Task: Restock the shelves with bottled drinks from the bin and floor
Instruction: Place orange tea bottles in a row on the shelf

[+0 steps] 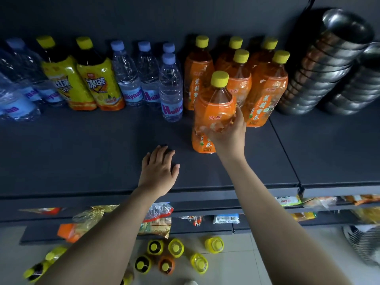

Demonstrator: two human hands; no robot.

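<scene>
The right arm is reaching forward over the dark shelf (82,151), nearly straight, and the right hand (228,132) is gripping an orange-labelled tea bottle (213,108) with a yellow cap. The fingers are wrapping round the bottle's middle from its right side. The bottle is standing roughly upright with its base down at the shelf surface; whether it is resting there cannot be told.

The left hand (158,171) is lying palm down on the shelf, to the left of the right hand and nearer the shelf's front edge. Its fingers are straight and slightly spread, holding nothing, and its forearm is crossing the front edge. The two hands are well apart.

Just beyond the right hand, a cluster of matching orange tea bottles (267,85) is standing at the back of the shelf. Beyond the left hand, clear water bottles (170,89) are standing, and further left of them are yellow-labelled tea bottles (96,83). To the right of the right hand, stacked steel bowls (320,68) are leaning.

Below both forearms, more yellow-capped bottles (175,247) are standing on the tiled floor (246,264), with snack packets (158,210) showing on the lower shelves.
</scene>
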